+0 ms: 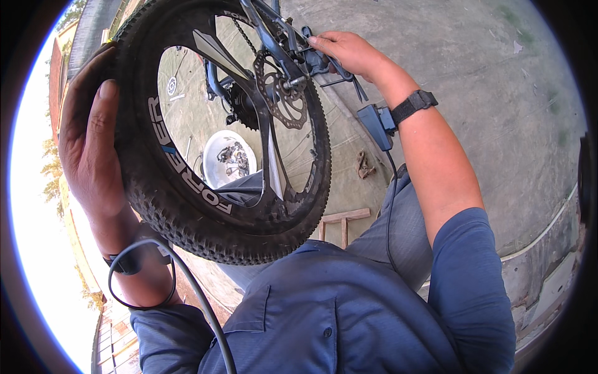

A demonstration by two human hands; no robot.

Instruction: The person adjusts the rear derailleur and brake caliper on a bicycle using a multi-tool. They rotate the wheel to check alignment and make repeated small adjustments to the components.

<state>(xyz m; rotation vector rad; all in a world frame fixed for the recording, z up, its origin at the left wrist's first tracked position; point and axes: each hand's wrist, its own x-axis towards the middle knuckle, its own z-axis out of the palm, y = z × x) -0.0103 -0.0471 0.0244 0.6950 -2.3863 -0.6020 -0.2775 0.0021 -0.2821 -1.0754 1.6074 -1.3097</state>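
Note:
A bicycle wheel with a knobbly black tyre (219,243) and a spoked rim bearing white lettering stands tilted before me. My left hand (96,135) lies against the tyre's outer left side, thumb and fingers apart, the fingertips partly out of sight behind it. A brake disc rotor (282,91) sits at the hub, beside the blue-grey bicycle frame (268,39). Just right of the hub, my right hand (338,53) has thumb and fingers closed around a dark tool-like part (343,70) with thin prongs; its exact kind is unclear. Behind the wheel show the chain and a rear cassette (240,105).
On the floor, a white tub (212,161) holds metal parts. Another disc rotor (172,86) lies farther off at left. A crumpled rag (364,166) and a wooden frame (352,215) are near my legs. A cabled box (376,126) is strapped at my right wrist; a thick cable crosses my left forearm.

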